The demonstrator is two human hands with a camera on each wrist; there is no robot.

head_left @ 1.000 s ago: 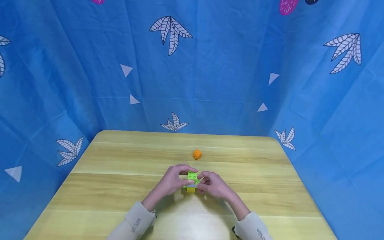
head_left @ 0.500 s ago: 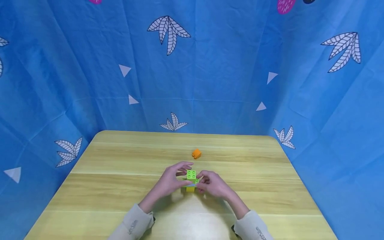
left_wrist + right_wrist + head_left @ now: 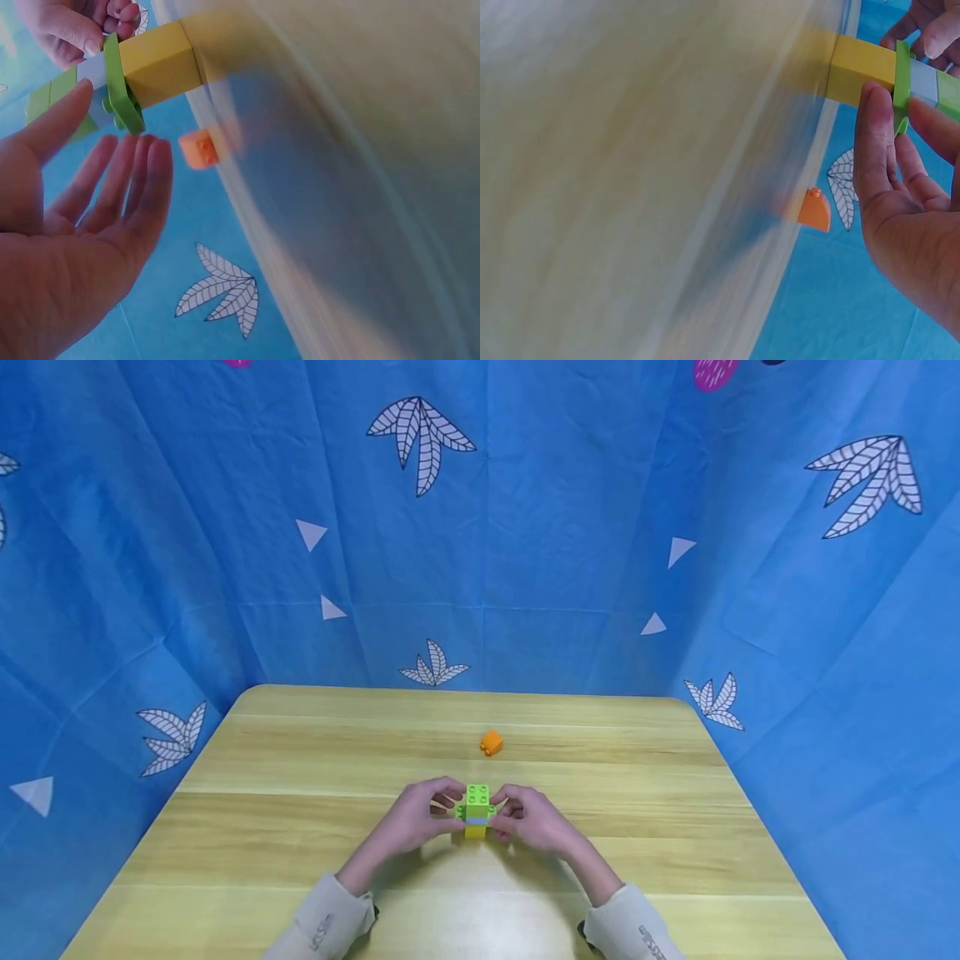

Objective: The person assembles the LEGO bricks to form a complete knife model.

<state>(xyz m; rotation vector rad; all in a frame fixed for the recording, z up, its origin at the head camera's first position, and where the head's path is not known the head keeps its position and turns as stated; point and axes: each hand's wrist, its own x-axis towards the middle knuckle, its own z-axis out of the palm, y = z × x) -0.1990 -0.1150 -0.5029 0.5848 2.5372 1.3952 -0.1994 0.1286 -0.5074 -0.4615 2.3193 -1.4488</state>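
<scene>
A short tower of toy building bricks stands upright on the table: a yellow brick (image 3: 161, 64) at the bottom, a wider green plate (image 3: 902, 79) over it, a pale blue brick (image 3: 923, 82), then a lime-green brick (image 3: 477, 797) with studs on top. My right hand (image 3: 536, 821) pinches the right end of the green plate between thumb and fingers. On the other side my left hand (image 3: 415, 814) is curved loosely beside the tower, its fingers spread apart from the thumb. The thumb tip lies close to the pale blue brick; whether it touches cannot be told.
An orange brick (image 3: 492, 742) with a sloped or rounded side lies on the wooden table (image 3: 300, 752) behind the tower. Blue patterned cloth (image 3: 480, 568) hangs around the table's back and sides.
My left hand has drawn slightly left and back from the tower, uncovering the plate's left end and the pale blue brick. The right hand stays nearly still.
</scene>
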